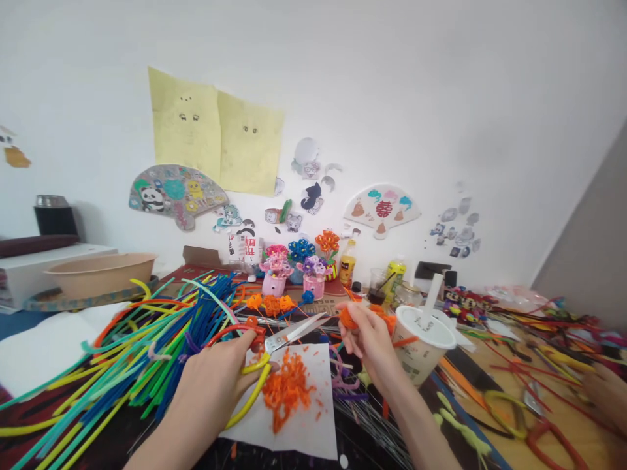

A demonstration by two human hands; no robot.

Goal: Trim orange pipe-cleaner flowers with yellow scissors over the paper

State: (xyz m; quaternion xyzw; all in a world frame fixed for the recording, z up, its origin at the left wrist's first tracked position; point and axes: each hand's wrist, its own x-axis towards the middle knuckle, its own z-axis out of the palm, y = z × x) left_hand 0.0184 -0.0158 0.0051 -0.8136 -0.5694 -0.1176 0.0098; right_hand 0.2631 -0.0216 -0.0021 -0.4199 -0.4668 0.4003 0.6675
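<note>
My left hand (213,372) is closed around scissors (294,331) with red and yellow handles, their blades parted slightly and pointing right. The blade tips end just short of my right hand (369,343), whose fingers pinch an orange pipe cleaner piece (347,318); its far side is hidden by the fingers. Below the scissors, a white paper sheet (321,424) carries a heap of orange fuzz clippings (287,391). Several orange pipe cleaner flowers (272,305) lie behind the blades.
Many coloured pipe cleaners (161,346) are piled at left. A lidded cup with a straw (424,339) stands beside my right wrist. Small pots of pipe cleaner flowers (313,284) and bottles (347,263) line the back. Another person's hand (610,391) and a second pair of scissors (531,405) are at right.
</note>
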